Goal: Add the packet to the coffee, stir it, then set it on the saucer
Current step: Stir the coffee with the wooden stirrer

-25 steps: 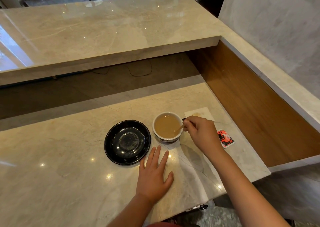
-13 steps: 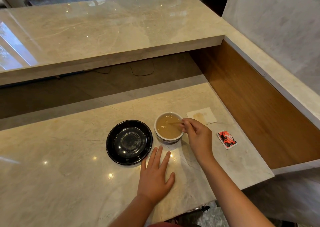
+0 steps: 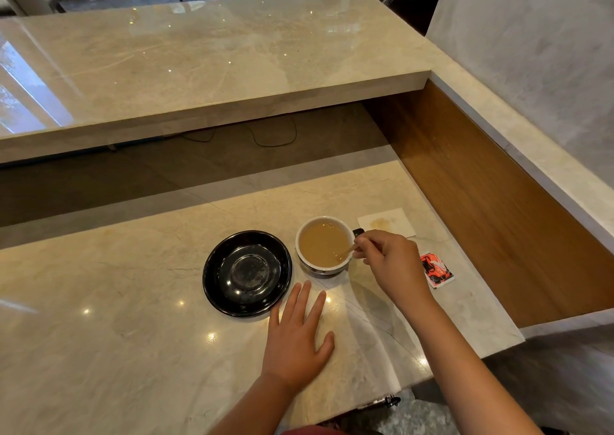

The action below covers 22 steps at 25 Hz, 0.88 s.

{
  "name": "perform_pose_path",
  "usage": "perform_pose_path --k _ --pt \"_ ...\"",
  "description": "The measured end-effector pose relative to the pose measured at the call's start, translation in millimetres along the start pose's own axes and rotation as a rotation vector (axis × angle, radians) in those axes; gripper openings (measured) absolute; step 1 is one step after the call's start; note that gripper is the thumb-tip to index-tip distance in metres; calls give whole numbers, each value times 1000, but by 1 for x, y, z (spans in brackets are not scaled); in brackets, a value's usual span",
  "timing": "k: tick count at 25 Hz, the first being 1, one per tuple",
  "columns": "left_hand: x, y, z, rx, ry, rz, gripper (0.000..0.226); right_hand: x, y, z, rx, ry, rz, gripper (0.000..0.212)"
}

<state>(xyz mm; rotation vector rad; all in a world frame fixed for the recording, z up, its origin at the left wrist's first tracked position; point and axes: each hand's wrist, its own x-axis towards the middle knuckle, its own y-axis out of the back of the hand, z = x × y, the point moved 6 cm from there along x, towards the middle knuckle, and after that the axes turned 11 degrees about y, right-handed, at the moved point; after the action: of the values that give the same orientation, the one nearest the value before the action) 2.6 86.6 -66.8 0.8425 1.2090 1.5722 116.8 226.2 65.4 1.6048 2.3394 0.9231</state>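
Cup [image 3: 324, 245]: white, stood upright on the bench [image 3: 116, 318], filled near the rim with light-brown milky coffee [image 3: 320, 243]. A dark handle stub [image 3: 358, 232] showed at its right side.

Stirrer [image 3: 345, 252]: thin, pale wood, tilted; lower end dipped in the coffee at the right edge of the cup, upper end pinched in the right hand [image 3: 392, 263]. The right hand was closed on the stirrer between thumb and fingertips, hovering just right of the cup rim, forearm coming in from lower right.

Saucer [image 3: 247, 273]: black, glossy, nothing on it, just left of the cup; a narrow gap separated the two.

Left hand [image 3: 297, 338]: flat on the bench, palm down, fingers spread, holding nothing; fingertips near the saucer's lower right edge and just below the cup, touching neither.

Packet [image 3: 436, 270]: red and white, lay flat on the bench right of the right hand, partly hidden by it. Whether torn open could not be told.

Napkin [image 3: 387, 222]: white square with a tan stain, lay flat behind the right hand, near the cup handle.

Behind the bench: a raised marble counter [image 3: 199, 56]; a wood panel [image 3: 481, 208] on the right side.
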Motion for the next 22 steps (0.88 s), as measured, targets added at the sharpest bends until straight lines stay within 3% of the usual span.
perform_pose_path --k 4,7,12,16,22 --pt "0 0 0 -11 0 -7 63 -9 -13 3 250 -108 45 24" --pt "0 0 0 -11 -1 -2 63 -7 -23 3 305 -107 106 20" --pt "0 0 0 0 -8 5 62 -1 -10 2 77 35 174 18" --pt "0 0 0 13 -11 11 62 -8 -1 2 -85 113 135 16" --pt "0 0 0 -4 -4 12 62 -15 -3 7 -11 25 90 19"
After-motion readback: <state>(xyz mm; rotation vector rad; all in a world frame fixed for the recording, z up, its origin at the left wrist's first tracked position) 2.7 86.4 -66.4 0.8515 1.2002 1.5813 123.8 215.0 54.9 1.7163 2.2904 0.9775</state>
